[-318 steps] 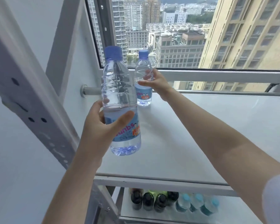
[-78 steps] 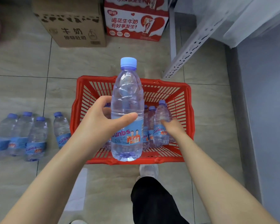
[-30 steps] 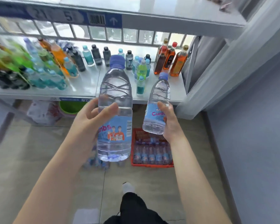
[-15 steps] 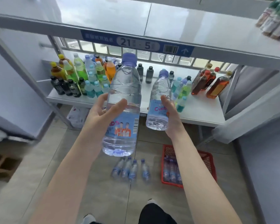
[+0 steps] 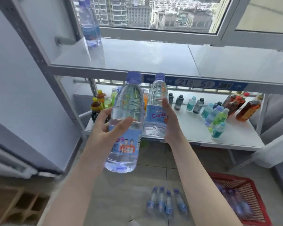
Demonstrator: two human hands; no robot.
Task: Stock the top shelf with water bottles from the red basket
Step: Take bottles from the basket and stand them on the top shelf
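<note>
Nearest you, your left hand [image 5: 104, 128] wraps the left water bottle [image 5: 124, 121] at mid-body, with the thumb laid across the front and the fingers curled behind. Your right hand [image 5: 171, 123] clasps the right water bottle [image 5: 156, 108] from its right side, fingers curled round the label. The far fingertips cannot be made out. Both bottles are upright, just beside each other, their caps level with the front lip of the top shelf [image 5: 137, 57].

Hazard: the caps sit under that lip, so a straight lift would likely knock them against it. Bring both bottles toward you before raising them. The two bottles may also bump each other, and the smooth plastic could slip in a one-handed hold.

Containers, outward: on the floor at lower right, the red basket [image 5: 252, 181] holds more water bottles, blurred and uncountable. A row of loose bottles [image 5: 167, 203] lies on the tiles to its left. The lower shelf [image 5: 194, 132] carries mixed drinks [image 5: 216, 118] in green, teal, dark and amber. The top shelf has stocked bottles [image 5: 89, 25] standing in its far left corner, by the window.
</note>
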